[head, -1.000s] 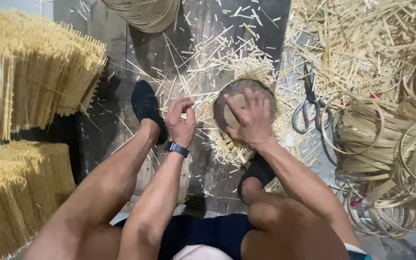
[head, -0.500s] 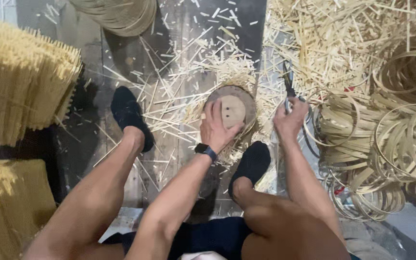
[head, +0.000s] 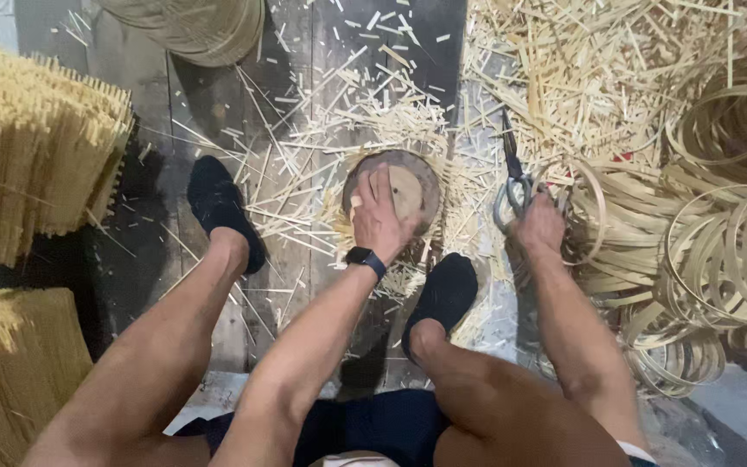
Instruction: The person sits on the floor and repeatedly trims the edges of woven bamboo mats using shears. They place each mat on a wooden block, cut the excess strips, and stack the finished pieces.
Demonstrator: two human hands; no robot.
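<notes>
While the left hand (head: pixel 379 220) is laid flat, ungripping, on the round block (head: pixel 395 192) between the feet, the shears (head: pixel 512 177) are grasped at their handles by the right hand (head: pixel 539 227), hemmed by scattered strips (head: pixel 581 78), coiled hoops (head: pixel 719 251) and stick bundles (head: pixel 32 147).

You sit over a dark plank floor (head: pixel 218 112) littered with pale bamboo slivers (head: pixel 373 112), stacked stick bundles (head: pixel 36 147) at the left edge, coiled bamboo hoops (head: pixel 719 233) piled right, a woven basket rim (head: pixel 192 26) at top, dim even light.
</notes>
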